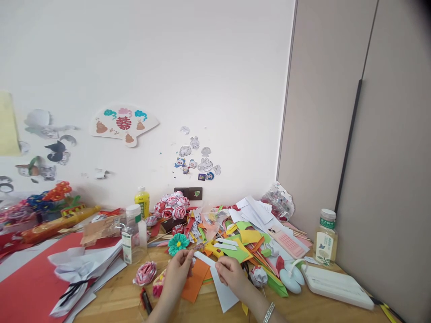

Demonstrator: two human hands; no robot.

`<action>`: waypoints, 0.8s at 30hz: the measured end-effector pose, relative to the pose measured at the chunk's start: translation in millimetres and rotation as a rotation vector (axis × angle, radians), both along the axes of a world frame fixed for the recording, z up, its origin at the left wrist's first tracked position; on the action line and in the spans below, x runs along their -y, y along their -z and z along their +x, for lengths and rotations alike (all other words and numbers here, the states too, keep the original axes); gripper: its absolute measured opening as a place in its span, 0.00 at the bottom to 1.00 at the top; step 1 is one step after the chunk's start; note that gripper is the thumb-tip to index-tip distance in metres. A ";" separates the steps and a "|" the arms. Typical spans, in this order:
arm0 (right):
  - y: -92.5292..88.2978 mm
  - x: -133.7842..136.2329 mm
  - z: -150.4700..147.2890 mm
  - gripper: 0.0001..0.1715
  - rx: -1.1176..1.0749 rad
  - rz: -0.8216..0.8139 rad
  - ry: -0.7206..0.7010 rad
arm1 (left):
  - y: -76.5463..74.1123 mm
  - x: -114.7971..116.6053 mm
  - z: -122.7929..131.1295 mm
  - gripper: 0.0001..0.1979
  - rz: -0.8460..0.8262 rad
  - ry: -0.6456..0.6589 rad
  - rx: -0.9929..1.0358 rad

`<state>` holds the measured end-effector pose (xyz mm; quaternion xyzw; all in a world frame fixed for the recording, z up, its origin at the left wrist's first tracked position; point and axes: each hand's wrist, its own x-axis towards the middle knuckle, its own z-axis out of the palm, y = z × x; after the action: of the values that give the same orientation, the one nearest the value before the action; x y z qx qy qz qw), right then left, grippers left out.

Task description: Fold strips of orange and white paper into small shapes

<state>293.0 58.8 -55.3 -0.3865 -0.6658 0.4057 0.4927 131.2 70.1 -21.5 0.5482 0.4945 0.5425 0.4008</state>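
A narrow white paper strip (204, 259) stretches between my two hands above the front of the wooden table. My left hand (178, 271) is closed in a pinch at the strip's left end. At its right end, my right hand (232, 274) grips it between thumb and bent fingers. Beneath my right hand lies a larger piece of white paper (225, 294). An orange paper (195, 281) rests under the strip. Just beyond my left hand sits a teal flower (178, 244), and a yellow-handled tool (213, 248), partly covered, lies behind the strip.
Coloured paper scraps (251, 237) pile up toward the wall. A pink phone (286, 242), a white flat device (336, 286) and a capped bottle (326, 237) are at right. On the left are a clear bottle (131, 235), a paper rose (145, 273) and red sheets (30, 280).
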 end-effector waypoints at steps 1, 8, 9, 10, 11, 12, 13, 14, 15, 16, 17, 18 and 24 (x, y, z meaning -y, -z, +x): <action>-0.5 0.3 -0.2 0.20 -0.011 -0.005 -0.006 | 0.4 -0.4 -0.1 0.22 0.006 0.002 0.010; 0.4 0.1 -1.0 0.20 -0.034 0.004 0.002 | 7.6 -3.0 -1.2 0.17 0.118 -0.058 -0.078; 1.1 -0.2 -1.2 0.20 -0.029 0.005 0.005 | 8.2 -3.2 -1.5 0.17 0.132 -0.071 -0.100; 1.8 -0.5 -1.4 0.21 -0.024 0.006 0.008 | 8.5 -3.2 -1.6 0.16 0.142 -0.081 -0.117; 2.4 -0.7 -1.5 0.21 -0.018 0.007 0.013 | 8.5 -3.1 -1.7 0.16 0.147 -0.089 -0.126; 2.9 -0.9 -1.7 0.21 -0.010 0.008 0.018 | 8.1 -2.7 -1.6 0.16 0.150 -0.093 -0.128; 3.2 -1.0 -1.9 0.21 -0.003 0.010 0.022 | 7.4 -2.2 -1.4 0.16 0.150 -0.095 -0.125; 3.2 -0.9 -2.0 0.21 0.002 0.012 0.024 | 6.5 -1.5 -1.2 0.16 0.148 -0.096 -0.120; 3.0 -0.8 -2.1 0.21 0.003 0.008 0.021 | 5.3 -0.6 -0.9 0.17 0.142 -0.095 -0.114; 2.5 -0.5 -2.1 0.22 0.001 0.002 0.016 | 4.1 0.3 -0.7 0.17 0.132 -0.094 -0.107; 1.8 -0.1 -2.0 0.22 -0.003 -0.004 0.013 | 2.9 1.3 -0.5 0.17 0.120 -0.094 -0.101; 1.1 0.2 -1.9 0.22 -0.009 -0.009 0.010 | 1.9 2.1 -0.4 0.17 0.107 -0.095 -0.096; 0.7 -0.6 -1.5 0.21 -0.049 -0.002 0.008 | 2.2 2.1 0.0 0.19 0.078 -0.075 -0.075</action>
<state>291.5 59.4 -56.0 -0.3797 -0.6515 0.4139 0.5099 131.2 67.9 -23.7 0.5644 0.5078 0.5552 0.3396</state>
